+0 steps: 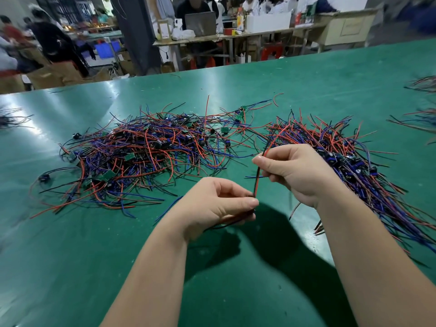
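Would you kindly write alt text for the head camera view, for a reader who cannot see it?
The left hand pinches the lower end of a red-and-black wire pair and the right hand pinches it higher up, above a green table. Heaps of red, blue and black wires with small green boards lie beyond.

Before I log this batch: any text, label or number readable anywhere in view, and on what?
No text reads clearly.
Green circuit boards in the wire pile: markings too small.
Yellow bottle on the far bench: label blurred.
Green and red cartons further right: print blurred.
Red and black wires held by the left hand and right hand: no print visible.
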A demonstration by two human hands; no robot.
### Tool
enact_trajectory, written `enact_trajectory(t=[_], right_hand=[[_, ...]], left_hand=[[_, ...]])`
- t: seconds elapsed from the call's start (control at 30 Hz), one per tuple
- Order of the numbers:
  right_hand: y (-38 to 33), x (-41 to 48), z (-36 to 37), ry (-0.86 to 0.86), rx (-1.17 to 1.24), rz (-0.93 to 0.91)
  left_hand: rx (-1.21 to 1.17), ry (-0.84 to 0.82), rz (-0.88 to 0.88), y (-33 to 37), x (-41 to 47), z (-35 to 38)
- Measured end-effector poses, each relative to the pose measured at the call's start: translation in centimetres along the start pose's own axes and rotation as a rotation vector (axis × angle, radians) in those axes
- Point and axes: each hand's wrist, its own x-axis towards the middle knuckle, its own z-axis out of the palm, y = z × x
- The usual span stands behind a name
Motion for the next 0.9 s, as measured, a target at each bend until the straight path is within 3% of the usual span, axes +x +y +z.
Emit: enact_trajectory(t=[0.23, 0.33, 0.4, 0.5, 0.6, 0.77, 0.83, 0.9], right_hand=[[-1.0, 0.3, -1.0, 0.245, 0.299, -0.053], [-1.1, 0.4, -1.9, 0.349, 0.395, -0.088], [-1.1, 0.5, -2.8, 0.424, 0.434, -0.112], [-1.0, 0.9, -3.4, 0.514, 0.397, -0.201], [-0.7, 1.2, -2.6, 0.507, 0.298, -0.274], [-0.2, 1.2, -1.5, 0.498, 0.072, -0.28], [0.0, 0.8, -1.1, 0.338, -0.06, -0.262], [0.2, 0.3, -0.1, 0.092, -0.112, -0.2]], left_hand=[[0.181, -0.325, -0.115, 0.1, -0.9, -0.6], [0.481, -0.51, -0.193, 0.0, -1.3, 0.0], [0.513, -0.558, -0.203, -0.3, -1.2, 0.6], [0.293, -0.494, -0.114, -0.1, -1.3, 0.3], [0.108, -0.348, 0.12, 0.4, -1.2, -1.1], [-0.58, -0.142, 0.372, 1.1, -0.4, -1.3], [-0.787, -0.033, 0.41, 1.2, -0.1, -1.1], [-0.836, 0.078, 0.43, 1.3, 0.1, -0.6]])
